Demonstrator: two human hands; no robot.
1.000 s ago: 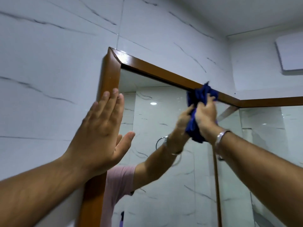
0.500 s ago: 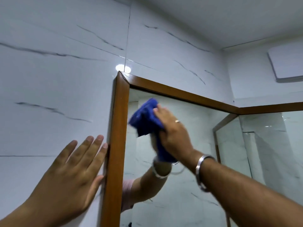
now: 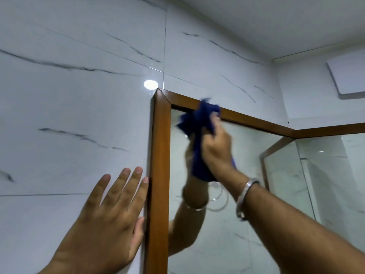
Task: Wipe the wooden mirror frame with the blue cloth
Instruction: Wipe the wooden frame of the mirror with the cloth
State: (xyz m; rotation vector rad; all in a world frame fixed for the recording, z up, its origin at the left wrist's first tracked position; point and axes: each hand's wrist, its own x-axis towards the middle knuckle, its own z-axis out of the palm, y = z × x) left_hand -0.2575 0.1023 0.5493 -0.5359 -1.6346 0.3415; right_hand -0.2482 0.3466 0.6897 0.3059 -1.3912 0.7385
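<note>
The wooden mirror frame (image 3: 160, 155) runs up the marble wall and turns right along the top of the mirror. My right hand (image 3: 217, 153) is shut on the bunched blue cloth (image 3: 199, 119), whose upper end presses on the top rail a little right of the frame's upper left corner. The cloth hangs down behind my palm, blurred by motion. My left hand (image 3: 110, 214) lies flat and open on the wall tile, fingertips touching the outer edge of the frame's left rail. The mirror reflects my right arm and the cloth.
White marble wall tiles (image 3: 79, 115) surround the mirror. The frame bends at a corner joint (image 3: 294, 133) and continues right over a second mirror panel. A white box-shaped unit (image 3: 349, 76) is mounted high on the right wall. The ceiling is close above.
My right hand moved left along the top rail, dipped onto the glass near the left corner, then rose back onto the top rail. My left hand slid down beside the left rail.
</note>
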